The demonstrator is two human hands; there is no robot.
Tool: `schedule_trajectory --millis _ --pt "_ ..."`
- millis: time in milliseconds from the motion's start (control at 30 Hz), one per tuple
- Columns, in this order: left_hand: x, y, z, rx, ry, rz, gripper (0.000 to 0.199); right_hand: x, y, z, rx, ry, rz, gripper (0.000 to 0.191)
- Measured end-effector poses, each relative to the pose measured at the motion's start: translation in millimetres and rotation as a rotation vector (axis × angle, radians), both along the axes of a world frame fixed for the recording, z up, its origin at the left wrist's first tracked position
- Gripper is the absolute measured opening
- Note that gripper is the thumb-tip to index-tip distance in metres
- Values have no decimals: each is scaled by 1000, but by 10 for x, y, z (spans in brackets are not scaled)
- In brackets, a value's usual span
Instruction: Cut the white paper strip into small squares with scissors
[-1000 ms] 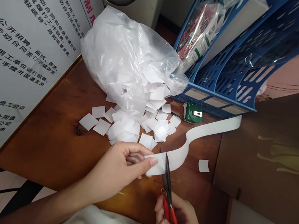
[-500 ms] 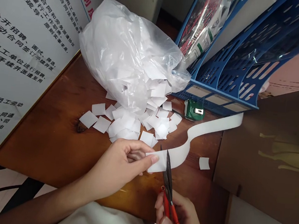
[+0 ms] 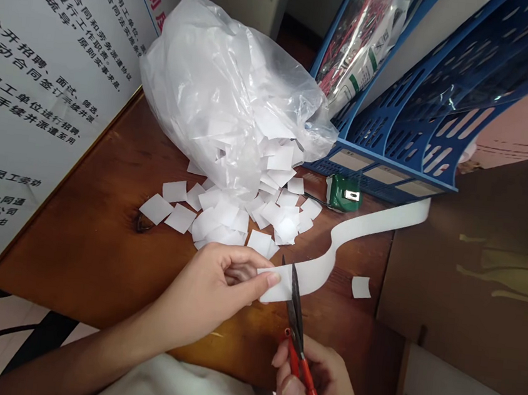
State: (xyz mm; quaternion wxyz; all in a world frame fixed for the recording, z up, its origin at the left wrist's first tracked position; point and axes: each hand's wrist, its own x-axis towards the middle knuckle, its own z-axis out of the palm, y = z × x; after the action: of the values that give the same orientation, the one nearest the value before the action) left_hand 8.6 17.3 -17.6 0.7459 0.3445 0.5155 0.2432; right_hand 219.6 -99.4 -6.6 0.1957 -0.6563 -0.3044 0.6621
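My left hand (image 3: 215, 299) pinches the near end of a long white strip (image 3: 374, 223) between thumb and fingers. The strip curves away to the right across the wooden table. Red-handled scissors (image 3: 296, 326) are in my right hand (image 3: 319, 385), their dark blades parted around the strip just right of my left thumb. Beyond my left hand lies a loose pile of white square pieces (image 3: 221, 218), some of them spilling from a clear plastic bag (image 3: 218, 92). One separate white square (image 3: 361, 287) rests to the right of the scissors.
A green tape measure (image 3: 343, 193) sits in front of a blue file rack (image 3: 389, 173) holding a packet. A printed board (image 3: 45, 74) leans along the left, and a brown cardboard box (image 3: 462, 331) stands at the right. The wooden table (image 3: 83, 254) spans between them.
The scissors have shifted very slightly left along the strip, toward my left thumb. Both hands keep their grips, and the pile and bag look the same.
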Motion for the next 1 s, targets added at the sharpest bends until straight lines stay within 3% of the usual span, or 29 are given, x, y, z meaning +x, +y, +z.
schedule_trajectory --millis 200,400,700,1000 --pt "-7 2 -1 -5 3 -13 30 77 45 -5 -78 100 93 54" --pt "-15 13 -2 -19 11 -12 26 1 102 52 -154 34 4 59" --pt "4 61 4 -55 -7 12 22 91 89 -21 -219 161 49 60" --pt "-20 59 -16 -53 15 -11 22 82 77 -102 -286 87 89 61"
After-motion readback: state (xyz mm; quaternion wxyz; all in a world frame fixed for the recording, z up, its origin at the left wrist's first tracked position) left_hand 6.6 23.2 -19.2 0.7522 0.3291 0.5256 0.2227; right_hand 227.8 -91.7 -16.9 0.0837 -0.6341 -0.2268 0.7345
